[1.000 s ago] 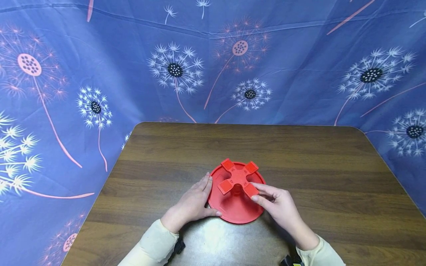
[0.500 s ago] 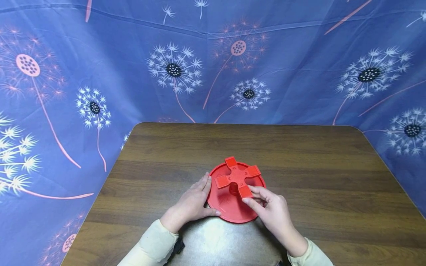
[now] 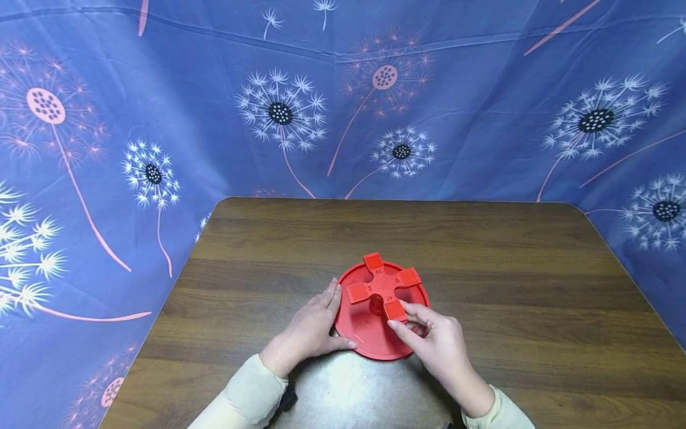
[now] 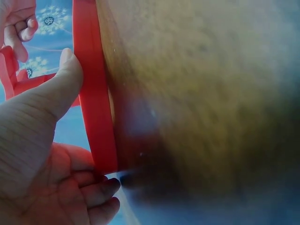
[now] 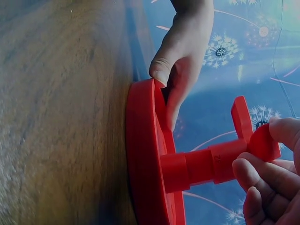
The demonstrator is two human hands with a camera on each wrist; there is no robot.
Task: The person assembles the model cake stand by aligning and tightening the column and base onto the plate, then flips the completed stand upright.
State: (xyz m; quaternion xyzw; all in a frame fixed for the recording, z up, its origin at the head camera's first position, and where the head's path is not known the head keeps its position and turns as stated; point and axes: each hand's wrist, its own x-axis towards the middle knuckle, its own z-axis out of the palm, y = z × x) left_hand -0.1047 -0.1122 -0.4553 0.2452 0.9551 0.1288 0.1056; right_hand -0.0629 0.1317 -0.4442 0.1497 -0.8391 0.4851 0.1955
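Observation:
A red round base [image 3: 370, 339] with a raised rim lies on the table, and a stem rises from its middle. On that stem sits a red cross-shaped top [image 3: 383, 285] with arms ending in square pads and small numbers on them. My left hand [image 3: 308, 328] holds the base's left rim, thumb at the near side and fingers along the far side. With thumb and fingers my right hand [image 3: 442, 342] pinches the near right arm of the cross. In the right wrist view the stem [image 5: 201, 166] stands between base and top; the fingers partly cover the cross.
The brown wooden table [image 3: 536, 280] spreads around the base, with a bright glare near its front. A blue cloth [image 3: 471, 107] with dandelion prints hangs behind and beside it.
The right hand has moved left and slightly toward me, turning the cross-shaped top clockwise, mostly in the first half second. The left hand and the base have stayed in place.

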